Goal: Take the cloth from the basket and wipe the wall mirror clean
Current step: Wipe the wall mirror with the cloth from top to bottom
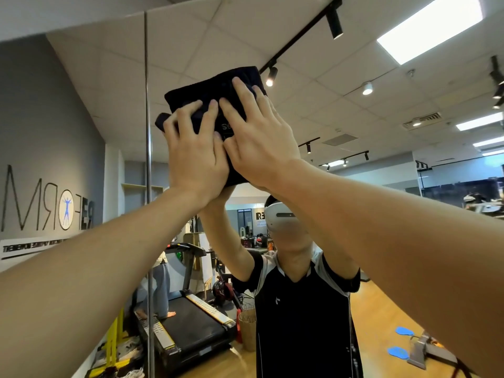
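Hands side by side, left hand (195, 148) and right hand (259, 137), fingers spread flat, press the dark cloth (218, 102) on the mirror (81, 105), upper middle of frame; unwiped glass lies below.

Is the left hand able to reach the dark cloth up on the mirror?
Yes, it looks so: the left hand already lies on the dark cloth, pressing it against the mirror beside the right hand. Nothing blocks it.

My two hands hide the middle and lower part of the dark cloth (218, 85). Below the cloth, the face in the mirror (409, 105) is blurred. The tiny writing on the cloth is too small for me to read.
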The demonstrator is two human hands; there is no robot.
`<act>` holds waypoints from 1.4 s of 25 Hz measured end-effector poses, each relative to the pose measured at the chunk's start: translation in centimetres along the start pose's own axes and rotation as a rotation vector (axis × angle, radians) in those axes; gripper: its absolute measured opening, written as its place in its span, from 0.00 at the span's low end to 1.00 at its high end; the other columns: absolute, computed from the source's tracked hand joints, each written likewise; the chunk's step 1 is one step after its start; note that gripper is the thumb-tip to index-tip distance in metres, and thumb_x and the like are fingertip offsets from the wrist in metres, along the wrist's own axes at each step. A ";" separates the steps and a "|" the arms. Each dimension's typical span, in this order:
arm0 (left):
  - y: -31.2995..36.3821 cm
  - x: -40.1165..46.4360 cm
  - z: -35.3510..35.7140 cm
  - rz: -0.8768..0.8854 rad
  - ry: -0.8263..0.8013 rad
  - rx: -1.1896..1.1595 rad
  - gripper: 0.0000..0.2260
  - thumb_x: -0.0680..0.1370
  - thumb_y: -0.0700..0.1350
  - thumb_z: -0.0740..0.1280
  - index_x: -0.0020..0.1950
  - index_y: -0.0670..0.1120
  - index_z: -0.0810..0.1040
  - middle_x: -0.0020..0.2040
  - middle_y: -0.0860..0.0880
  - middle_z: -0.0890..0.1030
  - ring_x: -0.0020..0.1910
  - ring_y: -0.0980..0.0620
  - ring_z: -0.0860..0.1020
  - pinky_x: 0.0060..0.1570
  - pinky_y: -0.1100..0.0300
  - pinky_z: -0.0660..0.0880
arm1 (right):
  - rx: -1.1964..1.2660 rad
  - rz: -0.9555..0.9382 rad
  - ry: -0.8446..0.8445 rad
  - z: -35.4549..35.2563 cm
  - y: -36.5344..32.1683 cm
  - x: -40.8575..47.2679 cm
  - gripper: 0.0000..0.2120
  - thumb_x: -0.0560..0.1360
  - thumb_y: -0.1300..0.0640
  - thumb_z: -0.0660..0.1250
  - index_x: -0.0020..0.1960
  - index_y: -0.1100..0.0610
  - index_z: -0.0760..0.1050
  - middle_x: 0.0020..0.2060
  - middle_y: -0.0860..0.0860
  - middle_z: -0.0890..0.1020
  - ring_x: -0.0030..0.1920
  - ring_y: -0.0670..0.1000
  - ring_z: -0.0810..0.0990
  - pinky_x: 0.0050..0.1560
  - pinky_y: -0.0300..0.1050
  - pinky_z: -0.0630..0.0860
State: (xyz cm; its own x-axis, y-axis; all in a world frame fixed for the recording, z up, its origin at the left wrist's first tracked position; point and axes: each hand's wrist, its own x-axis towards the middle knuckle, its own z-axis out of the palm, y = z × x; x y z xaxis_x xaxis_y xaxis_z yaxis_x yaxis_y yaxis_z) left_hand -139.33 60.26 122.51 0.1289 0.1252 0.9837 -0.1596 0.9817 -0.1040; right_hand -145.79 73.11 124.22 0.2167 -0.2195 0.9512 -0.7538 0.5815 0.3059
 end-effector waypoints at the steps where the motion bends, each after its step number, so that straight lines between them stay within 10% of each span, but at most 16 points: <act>1: 0.8 0.0 0.3 0.002 -0.002 -0.003 0.24 0.83 0.46 0.55 0.79 0.46 0.69 0.76 0.41 0.67 0.73 0.37 0.64 0.73 0.43 0.67 | -0.002 0.002 0.003 -0.4 0.8 -0.3 0.32 0.82 0.42 0.48 0.80 0.57 0.66 0.82 0.61 0.60 0.80 0.67 0.60 0.80 0.61 0.62; 35: 39.8 5.1 15.4 0.136 -0.030 -0.025 0.25 0.82 0.48 0.54 0.79 0.46 0.69 0.74 0.40 0.69 0.72 0.35 0.66 0.70 0.36 0.68 | -0.042 0.161 0.065 -17.6 37.1 -12.1 0.34 0.79 0.43 0.46 0.81 0.54 0.65 0.83 0.58 0.60 0.81 0.62 0.61 0.74 0.61 0.72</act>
State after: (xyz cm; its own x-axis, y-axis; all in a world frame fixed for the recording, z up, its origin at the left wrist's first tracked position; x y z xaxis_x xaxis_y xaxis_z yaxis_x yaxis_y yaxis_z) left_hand -160.09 97.77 125.62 0.0780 0.2534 0.9642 -0.1487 0.9593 -0.2401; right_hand -165.44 111.13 124.78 0.1356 -0.0705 0.9883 -0.7557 0.6377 0.1492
